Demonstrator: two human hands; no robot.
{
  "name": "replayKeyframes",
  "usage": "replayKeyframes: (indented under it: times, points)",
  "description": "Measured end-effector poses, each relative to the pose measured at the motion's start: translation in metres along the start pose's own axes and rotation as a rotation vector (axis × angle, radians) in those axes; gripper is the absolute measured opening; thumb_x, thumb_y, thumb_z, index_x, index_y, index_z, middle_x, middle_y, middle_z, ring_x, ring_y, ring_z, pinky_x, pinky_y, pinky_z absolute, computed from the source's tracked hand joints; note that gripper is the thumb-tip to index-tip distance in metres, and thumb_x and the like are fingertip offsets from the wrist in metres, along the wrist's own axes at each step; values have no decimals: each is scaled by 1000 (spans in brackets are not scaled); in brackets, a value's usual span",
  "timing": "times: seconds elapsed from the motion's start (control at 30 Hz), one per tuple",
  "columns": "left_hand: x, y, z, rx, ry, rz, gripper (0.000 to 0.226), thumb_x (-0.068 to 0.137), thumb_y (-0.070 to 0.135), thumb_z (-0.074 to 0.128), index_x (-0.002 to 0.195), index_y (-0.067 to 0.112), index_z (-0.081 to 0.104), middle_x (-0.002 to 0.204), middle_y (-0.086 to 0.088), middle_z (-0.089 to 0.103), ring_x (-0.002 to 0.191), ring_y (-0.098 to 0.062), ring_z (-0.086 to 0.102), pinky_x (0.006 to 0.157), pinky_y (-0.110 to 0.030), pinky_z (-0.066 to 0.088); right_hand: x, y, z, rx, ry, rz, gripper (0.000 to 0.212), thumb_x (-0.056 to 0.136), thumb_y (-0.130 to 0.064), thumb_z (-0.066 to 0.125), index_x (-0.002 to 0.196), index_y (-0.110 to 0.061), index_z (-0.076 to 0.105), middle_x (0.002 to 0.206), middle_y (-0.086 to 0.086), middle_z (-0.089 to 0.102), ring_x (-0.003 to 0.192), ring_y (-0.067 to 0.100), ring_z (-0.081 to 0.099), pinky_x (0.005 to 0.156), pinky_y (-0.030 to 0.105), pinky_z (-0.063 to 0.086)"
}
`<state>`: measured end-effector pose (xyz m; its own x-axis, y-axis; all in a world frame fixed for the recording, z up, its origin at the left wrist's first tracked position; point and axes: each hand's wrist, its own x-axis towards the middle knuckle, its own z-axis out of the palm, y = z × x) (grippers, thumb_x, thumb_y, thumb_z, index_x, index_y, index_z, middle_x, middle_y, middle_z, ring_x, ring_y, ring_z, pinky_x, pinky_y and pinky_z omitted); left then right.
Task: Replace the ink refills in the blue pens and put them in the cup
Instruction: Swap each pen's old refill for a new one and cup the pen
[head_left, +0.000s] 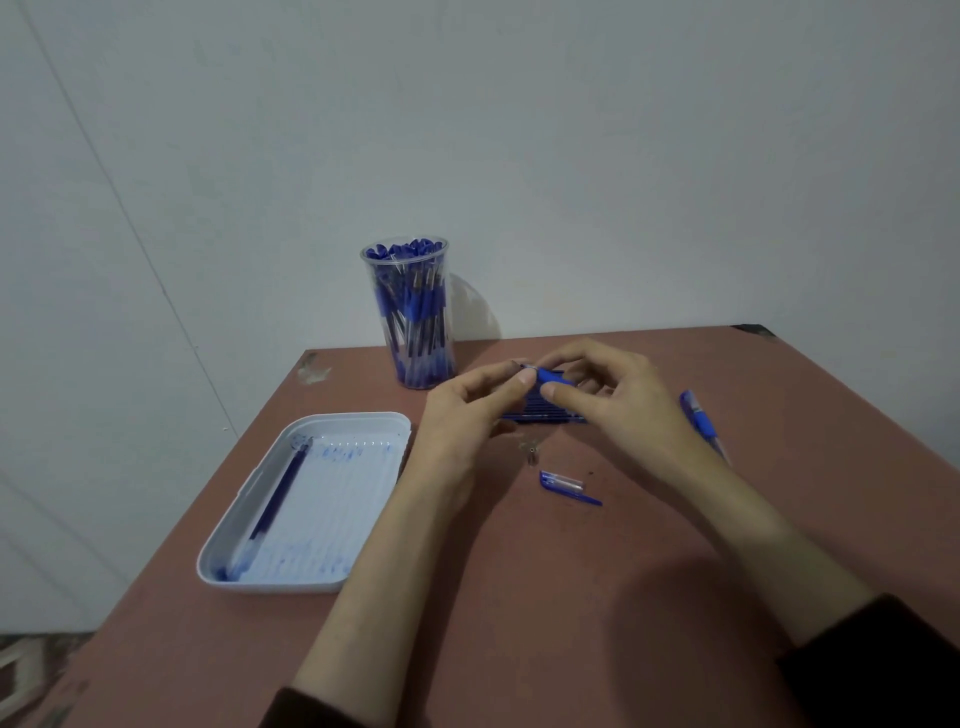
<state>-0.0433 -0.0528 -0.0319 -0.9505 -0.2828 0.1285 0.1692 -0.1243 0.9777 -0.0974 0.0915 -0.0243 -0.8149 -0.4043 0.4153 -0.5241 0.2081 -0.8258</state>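
**Both hands on one blue pen, just in front of the cup**

I hold a blue pen between my two hands, just in front of the cup and a little to its right, raised off the bench. Its long axis runs roughly left to right. The pale tip end points left and slightly away from me, towards the cup's foot, and the blue grip section runs back to the right.

My left hand pinches the tip end between thumb and forefinger, with the other fingers loosely curled below. My right hand pinches the blue grip between thumb and forefinger, and its other fingers arch over the barrel and hide the rest of it.

Under my hands, in front of the cup, a row of dark blue refills lies flat on the bench with their long axes left to right. Nearer to me from there lie a small metal part and then a clear cap with a blue clip, lying on its side with the clip pointing right.

A second pen lies well to the right of the cup, partly behind my right wrist, running from far-left to near-right.

The cup is clear, stands upright at the far edge of the bench against the wall, and is packed with blue pens standing on end.

In front of the cup and to its left sits a white tray smeared with blue ink. One dark refill lies along its left side, pointing towards and away from me.

Any print on the pens or the cup is too blurred to read.
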Motion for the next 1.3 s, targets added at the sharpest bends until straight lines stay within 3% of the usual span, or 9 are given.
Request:
replayKeyframes:
  times: [0.07, 0.13, 0.23, 0.53, 0.73, 0.83, 0.93, 1.17, 1.3]
  points:
    - [-1, 0, 1, -55, 26, 6, 9, 83, 10, 69, 90, 9, 74, 96, -12, 72, 87, -24, 70, 77, -33, 56, -1, 0, 1, -21, -16, 0, 16, 81, -20, 71, 88, -35, 69, 82, 2, 63, 70, 11, 51, 66, 22, 46]
    - [-1, 0, 1, -109, 43, 4, 9, 83, 8, 68, 90, 6, 74, 100, -13, 70, 83, -19, 70, 70, -25, 55, -1, 0, -1, -21, -11, -5, 16, 81, -20, 71, 87, -35, 70, 83, 2, 64, 71, 14, 52, 67, 21, 46]
    - [-4, 2, 6, -170, 55, 1, 9, 84, 3, 65, 91, 4, 71, 92, -8, 67, 67, -6, 67, 56, -14, 49, -1, -1, -3, -17, -4, -8, 15, 81, -19, 72, 86, -33, 71, 82, 1, 66, 74, 13, 55, 69, 21, 46]
    - [4, 9, -4, -425, 259, 4, 8, 89, 6, 61, 94, 9, 66, 79, -4, 69, 69, -12, 68, 64, -18, 55, 5, 8, -14, -46, 68, 30, 19, 77, -12, 73, 79, -31, 71, 68, -13, 62, 61, 2, 46, 59, 9, 38]
    - [5, 13, -14, -544, 447, 118, 6, 91, 5, 59, 89, 9, 62, 76, -5, 65, 60, -8, 66, 60, -15, 54, 4, 13, -23, -344, 90, 57, 19, 76, -12, 65, 80, -30, 67, 69, -12, 61, 62, 7, 49, 62, 28, 44]
    - [6, 12, -14, -524, 477, 141, 7, 91, 4, 59, 86, 10, 62, 77, -5, 65, 61, -7, 66, 62, -15, 54, 2, 12, -25, -546, 155, 79, 19, 77, -11, 56, 86, -25, 66, 83, -10, 67, 74, 15, 57, 72, 34, 48]
    - [6, 7, -8, -439, 399, 100, 4, 89, 3, 60, 89, 6, 62, 76, -6, 66, 62, -10, 65, 62, -16, 54, 1, 7, -20, -446, 236, -19, 10, 85, -20, 62, 88, -25, 70, 90, -8, 66, 84, 15, 60, 79, 34, 47]
    - [3, 4, 1, -337, 262, 15, 6, 89, 3, 61, 94, 2, 63, 84, -12, 66, 69, -13, 68, 69, -19, 57, 0, 3, -1, -487, 49, -120, 15, 87, -26, 65, 99, -23, 74, 90, -6, 69, 85, 15, 62, 77, 34, 49]
    - [3, 5, -3, -104, 407, 188, 22, 88, 0, 61, 100, 18, 63, 95, -6, 69, 82, -15, 67, 75, -23, 56, 5, 9, -1, -573, 16, -66, 17, 90, -28, 61, 99, -22, 74, 95, -3, 69, 91, 21, 62, 80, 38, 48]
